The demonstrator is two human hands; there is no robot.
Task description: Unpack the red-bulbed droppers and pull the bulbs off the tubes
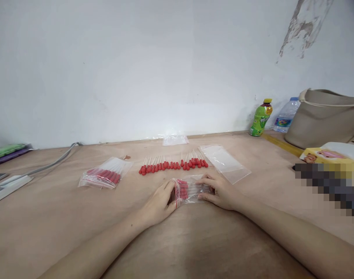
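Between my hands, low at the middle of the table, is a clear zip bag [191, 195] with several red-tipped white sticks [183, 190] inside, red ends to the left. My left hand [162, 201] is closed on the bag's red-lined zip edge. At the other end, my right hand [217, 192] pinches the bag between thumb and fingers. Just beyond lies a row of loose red-tipped sticks [165, 166], red ends toward me. A filled zip bag [105, 174] of such sticks rests to the left.
Flat zip bags lie at the right [225, 161] and by the wall [175, 140]. A green drink bottle [261, 118], a water bottle [285, 116], a grey-beige bin [325, 118] and a yellow tissue pack [330, 157] stand right. A grey cable [54, 162] crosses the left side.
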